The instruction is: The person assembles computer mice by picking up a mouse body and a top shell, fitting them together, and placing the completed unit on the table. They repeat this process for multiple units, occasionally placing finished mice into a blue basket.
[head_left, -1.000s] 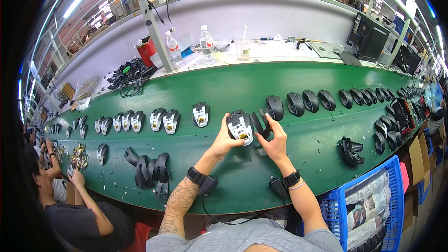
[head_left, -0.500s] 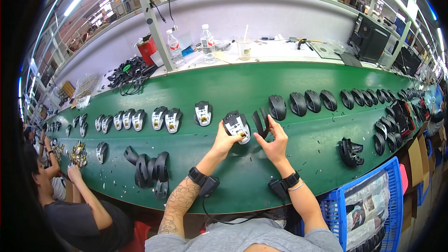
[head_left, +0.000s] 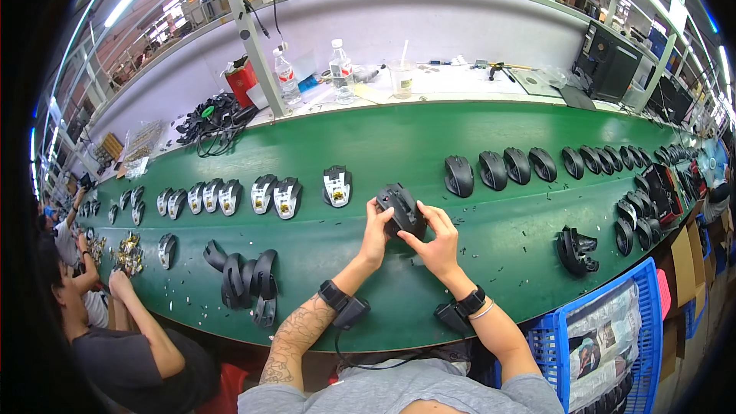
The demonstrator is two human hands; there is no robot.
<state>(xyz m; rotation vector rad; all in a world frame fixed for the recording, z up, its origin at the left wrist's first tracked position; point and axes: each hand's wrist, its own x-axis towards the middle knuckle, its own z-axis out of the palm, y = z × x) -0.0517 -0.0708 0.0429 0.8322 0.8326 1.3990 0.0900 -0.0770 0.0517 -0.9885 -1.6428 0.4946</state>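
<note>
Our left hand [head_left: 373, 236] grips the mouse [head_left: 402, 207], held above the green bench [head_left: 368, 134] between its near and far edges; the white inner frame, bared half a second ago, no longer shows, so we judge its parts brought together; our right hand [head_left: 438, 245] clasps the other side; rightward, smooth, domed black mice [head_left: 460, 176] run toward the far right corner

The tattooed left forearm [head_left: 300, 328] and the right forearm [head_left: 498, 330] cross the near edge of the workbench [head_left: 418, 310]; beyond it, left hand [head_left: 373, 234] and right hand [head_left: 439, 245] grip close together, thumbs angled inward.
</note>
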